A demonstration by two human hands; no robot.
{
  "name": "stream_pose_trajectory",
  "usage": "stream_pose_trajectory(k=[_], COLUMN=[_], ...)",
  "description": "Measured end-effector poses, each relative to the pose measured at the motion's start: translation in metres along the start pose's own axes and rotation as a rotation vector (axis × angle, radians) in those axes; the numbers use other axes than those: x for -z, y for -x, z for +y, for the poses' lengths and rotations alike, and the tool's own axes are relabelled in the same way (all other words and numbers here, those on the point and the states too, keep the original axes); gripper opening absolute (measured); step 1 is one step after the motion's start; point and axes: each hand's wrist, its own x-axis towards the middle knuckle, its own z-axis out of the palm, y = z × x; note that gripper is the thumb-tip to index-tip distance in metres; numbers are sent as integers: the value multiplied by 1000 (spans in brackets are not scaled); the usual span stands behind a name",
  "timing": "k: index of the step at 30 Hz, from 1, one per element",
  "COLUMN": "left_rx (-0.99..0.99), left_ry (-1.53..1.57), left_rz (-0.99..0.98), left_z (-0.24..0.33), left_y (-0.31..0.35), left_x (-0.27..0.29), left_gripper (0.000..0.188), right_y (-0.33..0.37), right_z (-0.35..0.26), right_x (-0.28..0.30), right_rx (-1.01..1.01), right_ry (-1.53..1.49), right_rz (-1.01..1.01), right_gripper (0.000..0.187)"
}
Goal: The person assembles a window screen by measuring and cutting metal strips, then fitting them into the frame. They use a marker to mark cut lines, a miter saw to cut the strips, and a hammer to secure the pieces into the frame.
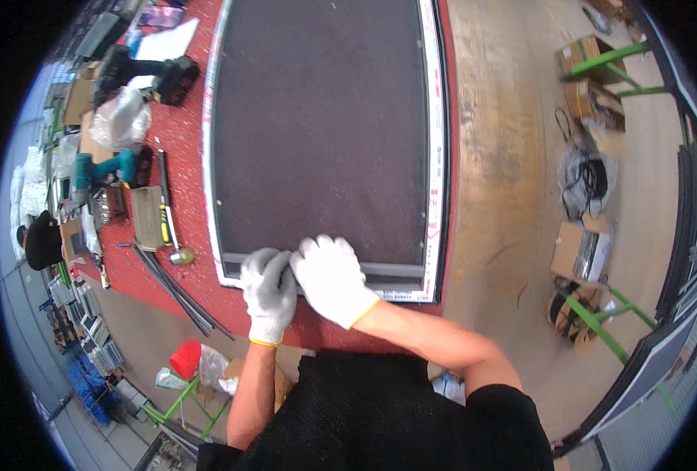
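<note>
A framed screen panel (321, 141) with dark mesh lies flat before me, its rim covered in white printed film. Along its near end runs a grey strip (395, 269). My left hand (270, 292), in a white and grey work glove, is closed at the panel's near edge, left of the middle. Touching it on the right is my right hand (334, 281), in a white glove with a yellow cuff, its fingers curled down over the near end of the mesh. What the fingertips of either hand hold is hidden beneath the gloves.
The red tabletop (183, 141) carries a teal cordless drill (113, 167), a black power tool (144, 74), a hammer (171, 228) and dark rubbery strips (179, 294) on the left. Right, on the floor, stand cardboard boxes (580, 250) and green-legged stands (600, 326).
</note>
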Motion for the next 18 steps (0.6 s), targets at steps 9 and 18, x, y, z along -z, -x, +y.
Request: stream_pose_trajectory(k=[9, 18], left_rx=[-18, 661], left_ry=[69, -129], left_rz=[149, 339], left_z=[8, -43], left_y=[5, 115], left_x=[6, 47], left_gripper=[36, 44], right_y=[37, 57], right_z=[11, 34], right_x=[60, 39], right_rx=[-55, 37], right_ry=[226, 324], right_rz=[-117, 110], right_gripper=[18, 21])
